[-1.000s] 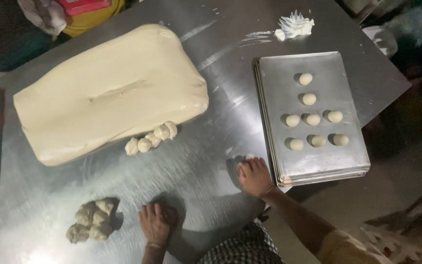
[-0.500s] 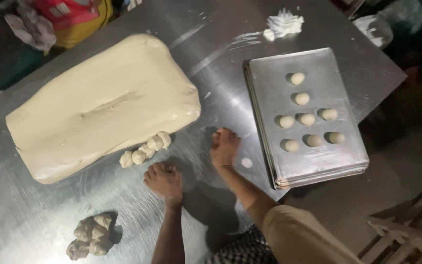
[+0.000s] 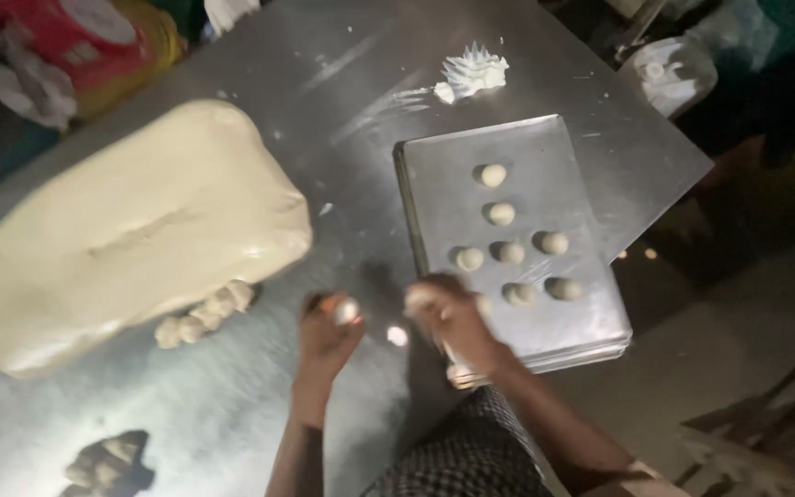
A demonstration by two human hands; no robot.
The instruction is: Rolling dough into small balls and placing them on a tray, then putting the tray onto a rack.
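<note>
- Fingers of the left hand (image 3: 326, 336) curl about a small dough ball (image 3: 347, 310), held just above the table (image 3: 342, 120).
- Right hand (image 3: 448, 317) is blurred at the near edge of the tray (image 3: 434, 175); it seems closed on another pale piece (image 3: 416, 300), though the blur leaves that unsure.
- Seven balls (image 3: 501, 213) sit apart on the tray.
- Dough slab (image 3: 131, 230) lies at the left, with cut pieces (image 3: 202, 313) touching its near edge.
- Scraps (image 3: 108, 460) lie at the near left corner.
- Judged from its look, the ball is light, soft and slightly tacky; cupping it loosely in palm and fingertips should keep it round, while pinching would likely dent it.
</note>
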